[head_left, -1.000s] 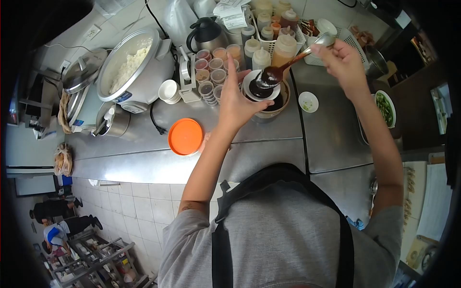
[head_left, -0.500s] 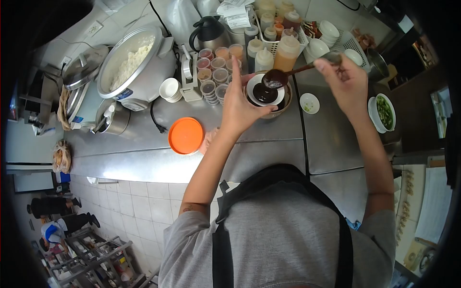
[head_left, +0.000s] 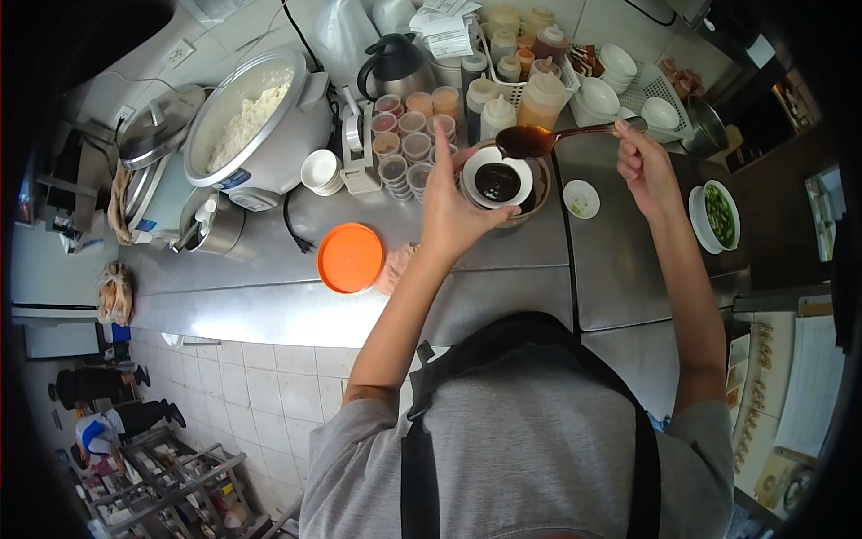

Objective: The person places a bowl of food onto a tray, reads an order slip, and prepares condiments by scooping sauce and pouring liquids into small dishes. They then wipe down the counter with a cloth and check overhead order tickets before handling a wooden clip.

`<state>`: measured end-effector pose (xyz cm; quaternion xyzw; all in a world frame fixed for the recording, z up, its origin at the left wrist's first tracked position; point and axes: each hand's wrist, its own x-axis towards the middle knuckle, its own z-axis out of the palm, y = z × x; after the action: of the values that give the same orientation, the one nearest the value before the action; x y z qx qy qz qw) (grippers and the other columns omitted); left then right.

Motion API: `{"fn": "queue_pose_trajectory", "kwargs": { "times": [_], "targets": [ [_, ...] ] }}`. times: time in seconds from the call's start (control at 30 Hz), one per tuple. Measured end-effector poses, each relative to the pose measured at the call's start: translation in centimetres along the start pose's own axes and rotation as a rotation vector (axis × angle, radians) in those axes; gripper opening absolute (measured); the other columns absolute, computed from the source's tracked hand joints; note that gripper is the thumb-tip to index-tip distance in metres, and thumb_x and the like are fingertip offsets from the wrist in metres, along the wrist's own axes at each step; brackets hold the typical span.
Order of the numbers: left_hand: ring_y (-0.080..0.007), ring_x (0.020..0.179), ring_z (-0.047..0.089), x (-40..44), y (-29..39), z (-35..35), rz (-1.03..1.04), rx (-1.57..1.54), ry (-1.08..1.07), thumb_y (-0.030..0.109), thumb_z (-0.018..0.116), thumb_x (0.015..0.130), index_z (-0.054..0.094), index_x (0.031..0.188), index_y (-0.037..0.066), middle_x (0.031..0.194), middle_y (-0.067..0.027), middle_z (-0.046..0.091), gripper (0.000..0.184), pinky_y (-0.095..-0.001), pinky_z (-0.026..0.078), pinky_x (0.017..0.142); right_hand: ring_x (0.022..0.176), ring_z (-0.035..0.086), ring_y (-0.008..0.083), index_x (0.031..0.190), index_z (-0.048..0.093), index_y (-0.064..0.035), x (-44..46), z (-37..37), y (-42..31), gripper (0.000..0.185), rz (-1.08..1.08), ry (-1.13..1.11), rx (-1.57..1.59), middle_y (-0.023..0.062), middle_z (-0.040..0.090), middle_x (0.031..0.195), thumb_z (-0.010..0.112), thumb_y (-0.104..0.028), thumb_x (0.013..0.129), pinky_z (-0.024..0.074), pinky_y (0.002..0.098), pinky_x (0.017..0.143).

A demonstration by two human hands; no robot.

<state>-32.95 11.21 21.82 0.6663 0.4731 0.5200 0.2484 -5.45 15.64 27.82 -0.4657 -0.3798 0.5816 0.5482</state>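
My left hand (head_left: 449, 207) grips a small white bowl (head_left: 474, 167) by its sides, with dark brown sauce inside. Beneath and just behind this bowl stands a round container (head_left: 541, 184), its contents mostly hidden. Held by the end of its handle, a ladle (head_left: 525, 142) is in my right hand (head_left: 648, 175). Glossy dark sauce coats the ladle's head, which hangs over the far rim of the bowl. A small white dish (head_left: 582, 199) with green bits lies on the counter between my hands.
Lidded sauce cups (head_left: 416, 145) and squeeze bottles (head_left: 542, 97) stand behind my left hand. An orange lid (head_left: 350, 258) lies to the left, before a big rice cooker (head_left: 310, 126). Chopped greens fill a white bowl (head_left: 699, 216) at right. A seam crosses the metal counter (head_left: 503, 278).
The ladle has risen out of the white bowl and shifted toward its far right side. My right hand has moved slightly right and away from me. My left hand keeps its hold.
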Motion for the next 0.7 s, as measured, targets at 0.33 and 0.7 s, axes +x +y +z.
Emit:
{"fn": "queue_pose_trajectory", "kwargs": {
  "times": [0.33, 0.7],
  "targets": [
    [-0.0281, 0.105, 0.059, -9.7, 0.5, -2.6, -0.173, 0.116, -0.105, 0.016, 0.091, 0.049, 0.015, 0.152, 0.002, 0.117, -0.0142, 0.062, 0.128, -0.0381, 0.045, 0.089, 0.054, 0.058, 0.0129, 0.084, 0.068, -0.0066, 2.5, 5.0, 5.8, 0.021, -0.512, -0.031, -0.9, 0.0044, 0.064, 0.065, 0.073, -0.027, 0.083, 0.0457, 0.0266, 0.052],
    [-0.0347, 0.113, 0.051, -13.5, -7.8, 6.7, 0.004, 0.014, -0.298, 0.021, 0.09, 0.049, 0.039, 0.143, 0.009, 0.124, -0.0145, 0.055, 0.108, -0.0434, 0.041, 0.097, 0.071, 0.068, 0.0265, 0.11, 0.069, -0.0103, 2.3, 5.7, 4.3, 0.048, -0.297, -0.132, -1.496, 0.0111, 0.07, 0.077, 0.079, -0.038, 0.072, 0.053, 0.038, 0.067]
  ]
}}
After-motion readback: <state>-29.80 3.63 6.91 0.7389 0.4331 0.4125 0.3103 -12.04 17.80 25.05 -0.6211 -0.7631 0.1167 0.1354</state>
